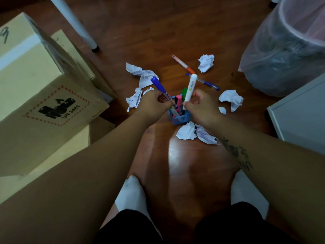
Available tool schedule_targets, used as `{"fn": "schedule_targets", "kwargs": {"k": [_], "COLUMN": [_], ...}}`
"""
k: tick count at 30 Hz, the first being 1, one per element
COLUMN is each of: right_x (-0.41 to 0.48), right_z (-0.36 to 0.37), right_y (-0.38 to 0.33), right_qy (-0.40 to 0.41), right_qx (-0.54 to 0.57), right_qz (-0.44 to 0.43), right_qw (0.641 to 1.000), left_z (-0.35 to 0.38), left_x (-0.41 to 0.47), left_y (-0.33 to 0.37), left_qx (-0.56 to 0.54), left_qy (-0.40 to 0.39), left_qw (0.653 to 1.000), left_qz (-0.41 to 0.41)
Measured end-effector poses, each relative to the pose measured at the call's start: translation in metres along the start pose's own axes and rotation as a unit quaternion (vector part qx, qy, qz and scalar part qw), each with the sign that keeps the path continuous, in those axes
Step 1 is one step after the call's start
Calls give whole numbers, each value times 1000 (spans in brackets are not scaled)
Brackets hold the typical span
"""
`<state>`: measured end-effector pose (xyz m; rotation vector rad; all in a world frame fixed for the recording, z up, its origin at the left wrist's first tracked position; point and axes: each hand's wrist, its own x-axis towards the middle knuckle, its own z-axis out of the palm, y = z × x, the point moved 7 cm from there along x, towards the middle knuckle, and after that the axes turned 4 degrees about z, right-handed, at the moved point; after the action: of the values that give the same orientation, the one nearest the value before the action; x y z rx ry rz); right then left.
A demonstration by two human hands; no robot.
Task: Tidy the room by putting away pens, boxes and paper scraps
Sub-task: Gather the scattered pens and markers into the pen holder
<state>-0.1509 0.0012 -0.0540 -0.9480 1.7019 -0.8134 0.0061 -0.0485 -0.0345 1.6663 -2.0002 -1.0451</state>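
A small blue pen holder (181, 118) stands on the wooden floor with pink and green markers in it. My left hand (154, 103) grips a blue-capped pen (159, 86), its lower end inside the holder. My right hand (200, 104) grips a white marker (190, 85), its lower end at the holder's mouth. An orange-capped marker (182, 64) and a blue ballpoint pen (205, 83) lie on the floor just beyond. Crumpled paper scraps lie around the holder: one far right (206, 62), one right (231, 99), one near (187, 132), one left (134, 99).
Stacked cardboard boxes (44, 95) fill the left side. A bin lined with a plastic bag (286, 55) stands at the far right, a white cabinet (299, 113) below it. A white table leg (77, 23) rises at the back. My knees and white socks are at the bottom.
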Motion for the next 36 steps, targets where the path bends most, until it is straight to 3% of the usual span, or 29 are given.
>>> {"fn": "schedule_targets", "kwargs": {"k": [12, 21, 29, 36], "right_x": [1, 8, 43, 96], "right_z": [-6, -25, -50, -59], "right_y": [8, -2, 12, 30], "right_qy": [7, 57, 85, 92], "right_qx": [-105, -85, -227, -280], "right_qz": [-12, -47, -33, 4], "right_qw": [994, 994, 970, 956], "left_z": [8, 2, 0, 16], "left_x": [-2, 13, 53, 117], "left_y": [-8, -9, 0, 0], "left_qx": [-16, -21, 2, 62], "left_qy": [-7, 23, 35, -8], "left_qw": [1000, 999, 999, 998], "left_qz": [-17, -14, 13, 26]}}
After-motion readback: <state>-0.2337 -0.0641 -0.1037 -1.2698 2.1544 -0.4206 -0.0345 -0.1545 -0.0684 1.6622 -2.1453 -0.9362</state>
